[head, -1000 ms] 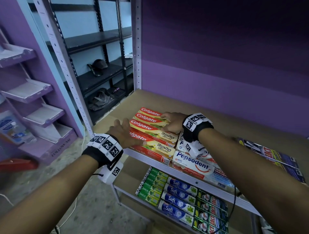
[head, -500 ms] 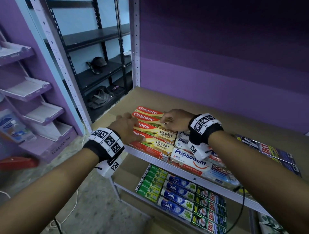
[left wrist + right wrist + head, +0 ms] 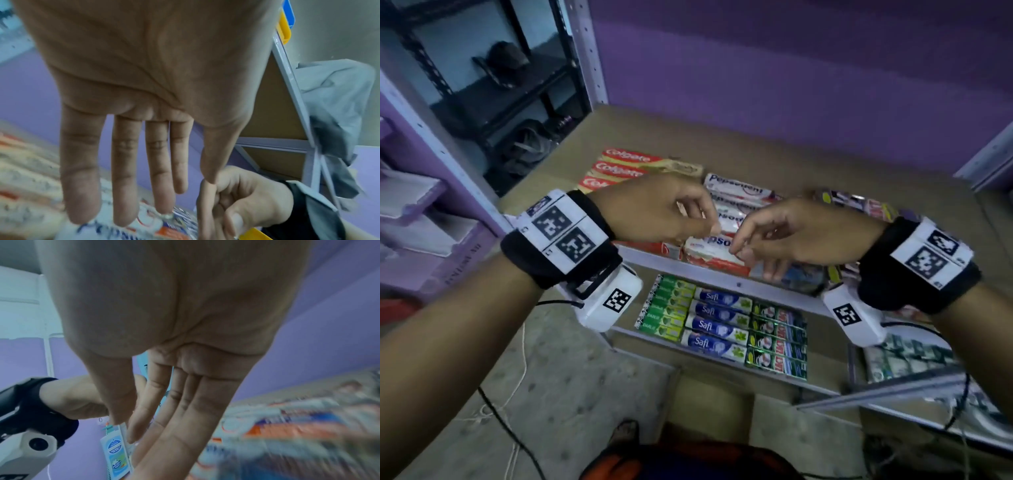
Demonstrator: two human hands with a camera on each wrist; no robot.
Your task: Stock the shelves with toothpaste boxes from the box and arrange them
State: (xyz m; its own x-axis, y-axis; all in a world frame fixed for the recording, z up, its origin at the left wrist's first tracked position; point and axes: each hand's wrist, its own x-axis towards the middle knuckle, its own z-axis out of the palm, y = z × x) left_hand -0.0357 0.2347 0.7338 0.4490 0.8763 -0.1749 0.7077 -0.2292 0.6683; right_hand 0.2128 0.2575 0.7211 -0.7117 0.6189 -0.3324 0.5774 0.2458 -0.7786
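Left hand (image 3: 654, 209) and right hand (image 3: 791, 233) both empty, fingers loose, above shelf front edge. Red Colgate toothpaste boxes (image 3: 626, 168) and white Pepsodent toothpaste boxes (image 3: 736, 190) lie flat on brown shelf board (image 3: 825, 161), below and behind hands, not touched.

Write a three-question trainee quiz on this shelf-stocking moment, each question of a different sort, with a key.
1. True or false: the left hand grips a red Colgate toothpaste carton.
2. Which cartons lie directly right of the Colgate stack on the brown upper shelf board? A) white-and-red Pepsodent cartons B) blue Safi cartons C) green cartons
3. Fill in: the right hand holds ____.

Key: 1 false; both hands are empty above the cartons. 2 A; Safi and green cartons sit one shelf lower. 3 nothing.
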